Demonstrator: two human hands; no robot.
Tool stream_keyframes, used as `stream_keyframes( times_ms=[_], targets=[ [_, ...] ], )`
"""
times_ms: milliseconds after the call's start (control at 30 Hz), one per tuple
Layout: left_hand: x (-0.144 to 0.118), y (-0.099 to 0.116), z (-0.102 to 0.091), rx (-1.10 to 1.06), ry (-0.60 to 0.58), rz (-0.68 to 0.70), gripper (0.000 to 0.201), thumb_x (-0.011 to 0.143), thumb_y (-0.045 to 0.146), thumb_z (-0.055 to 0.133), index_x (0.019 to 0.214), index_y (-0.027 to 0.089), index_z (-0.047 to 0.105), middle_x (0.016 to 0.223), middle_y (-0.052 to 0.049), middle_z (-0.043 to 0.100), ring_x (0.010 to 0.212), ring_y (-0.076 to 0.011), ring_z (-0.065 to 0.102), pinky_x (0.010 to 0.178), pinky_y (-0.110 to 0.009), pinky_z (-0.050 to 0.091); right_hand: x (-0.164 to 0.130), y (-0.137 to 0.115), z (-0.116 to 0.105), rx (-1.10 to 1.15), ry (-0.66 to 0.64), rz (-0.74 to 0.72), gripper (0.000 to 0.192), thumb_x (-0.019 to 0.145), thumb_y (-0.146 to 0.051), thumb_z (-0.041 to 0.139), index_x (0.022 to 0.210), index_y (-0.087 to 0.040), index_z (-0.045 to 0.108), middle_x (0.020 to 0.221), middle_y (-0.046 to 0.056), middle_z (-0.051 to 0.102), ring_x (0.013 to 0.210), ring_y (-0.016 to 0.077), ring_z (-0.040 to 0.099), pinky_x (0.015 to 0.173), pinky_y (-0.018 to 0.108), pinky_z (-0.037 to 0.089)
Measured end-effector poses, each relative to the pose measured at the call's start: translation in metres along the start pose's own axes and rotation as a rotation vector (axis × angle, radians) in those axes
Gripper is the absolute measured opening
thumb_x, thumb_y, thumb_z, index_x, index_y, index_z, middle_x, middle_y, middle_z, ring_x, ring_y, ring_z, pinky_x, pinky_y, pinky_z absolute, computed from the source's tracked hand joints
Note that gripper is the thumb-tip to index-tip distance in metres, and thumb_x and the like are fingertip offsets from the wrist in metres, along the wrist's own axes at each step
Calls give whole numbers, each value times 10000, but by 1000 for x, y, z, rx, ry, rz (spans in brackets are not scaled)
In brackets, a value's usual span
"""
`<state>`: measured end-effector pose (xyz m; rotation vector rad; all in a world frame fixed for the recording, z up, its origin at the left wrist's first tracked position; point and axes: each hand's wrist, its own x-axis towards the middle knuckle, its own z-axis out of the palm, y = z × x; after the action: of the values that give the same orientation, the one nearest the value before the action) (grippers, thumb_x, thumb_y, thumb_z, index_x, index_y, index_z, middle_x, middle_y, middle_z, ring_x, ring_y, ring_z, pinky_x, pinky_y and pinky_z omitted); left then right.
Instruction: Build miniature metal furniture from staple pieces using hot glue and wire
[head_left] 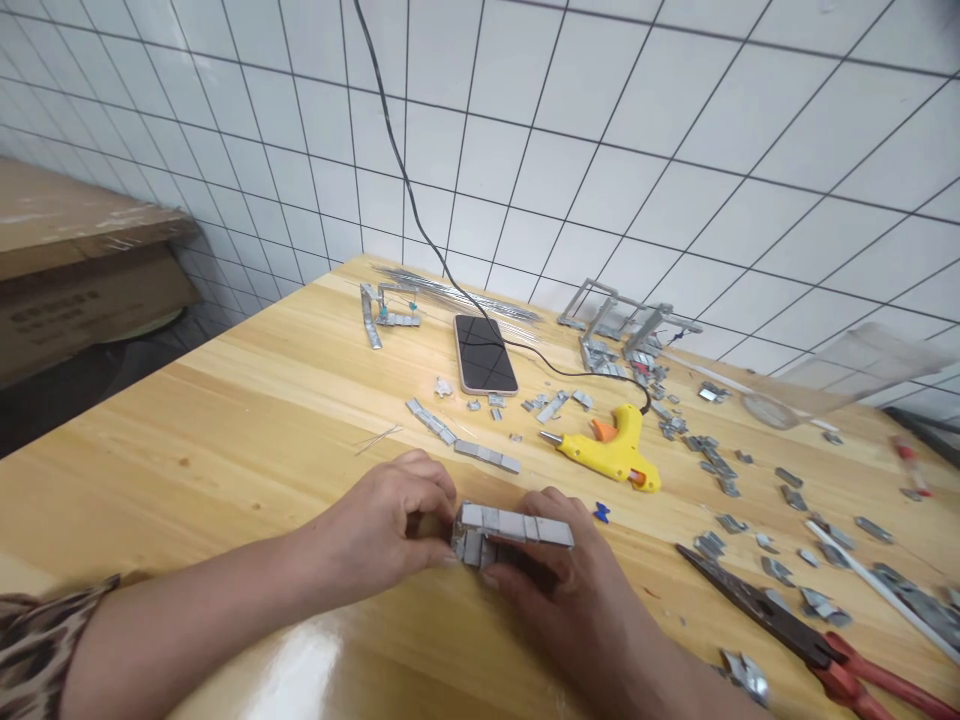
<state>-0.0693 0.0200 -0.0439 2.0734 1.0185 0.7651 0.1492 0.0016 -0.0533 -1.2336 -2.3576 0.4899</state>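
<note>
Carefully, my left hand (390, 515) and right hand (559, 565) pinch the staple block (510, 530); squeezing unevenly could snap its strips apart.

The pale wooden tabletop (225, 440) lies bare across the left and lower left of the frame. Toward centre, a black smartphone (485, 353) and a trailing black cable (420, 225) block the way. Right of centre sits a yellow glue gun (611, 452) amid scattered grey metal staple strips (720, 470). Red-handled pliers (810, 640) bar the lower right corner.
</note>
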Motion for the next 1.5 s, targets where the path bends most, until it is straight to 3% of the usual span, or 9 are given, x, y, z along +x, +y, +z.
stream_keyframes(
  times_ms=[367, 567, 667, 767, 867, 1200, 1500],
  targets=[
    [0, -3, 0, 3, -4, 0, 213, 707, 165, 730, 596, 179, 549, 763, -17, 639, 800, -184, 586, 692, -275, 463, 2, -5, -1, 26, 18, 39, 94, 769, -140, 656, 749, -231, 666, 729, 9, 555, 730, 209, 506, 650, 367, 432],
    [-1, -4, -1, 33, -6, 11, 158, 698, 157, 740, 646, 176, 591, 789, -21, 641, 794, -183, 589, 696, -278, 462, -2, -9, -5, -17, -7, 60, 97, 744, -178, 689, 811, -247, 705, 775, 22, 590, 761, 228, 535, 685, 389, 428],
    [-2, -4, -2, 43, -11, 11, 137, 669, 142, 761, 678, 172, 628, 817, -26, 650, 816, -193, 592, 704, -284, 461, -6, -5, -12, -60, -36, 63, 60, 753, -168, 670, 742, -226, 657, 737, 1, 588, 729, 200, 547, 698, 372, 411],
    [-3, -4, -3, 50, -11, 14, 170, 637, 145, 800, 747, 165, 672, 831, -31, 651, 833, -203, 594, 724, -297, 459, -11, 3, -19, -130, -31, 67, 160, 750, -163, 676, 634, -193, 570, 697, 1, 562, 693, 179, 526, 671, 344, 391],
    [-3, -4, -3, 55, -7, 17, 193, 630, 138, 812, 772, 153, 682, 838, -40, 649, 847, -211, 594, 735, -303, 456, -13, 11, -21, -140, -46, 58, 119, 753, -175, 691, 678, -194, 600, 718, 9, 563, 712, 183, 514, 655, 331, 369],
    [-3, -1, -5, 52, -8, 15, 197, 663, 84, 753, 636, 159, 573, 828, -29, 629, 819, -190, 580, 693, -279, 435, -8, 8, -14, -70, -51, 77, 102, 752, -138, 680, 690, -209, 642, 711, 1, 567, 716, 183, 513, 666, 337, 354],
    [-4, -1, -1, 46, -3, -8, 216, 686, 93, 749, 601, 157, 561, 787, -24, 601, 818, -194, 560, 709, -299, 439, -5, 3, -13, -37, -5, 45, 133, 734, -84, 673, 668, -198, 657, 690, 4, 574, 696, 178, 516, 649, 328, 366]
  ],
)
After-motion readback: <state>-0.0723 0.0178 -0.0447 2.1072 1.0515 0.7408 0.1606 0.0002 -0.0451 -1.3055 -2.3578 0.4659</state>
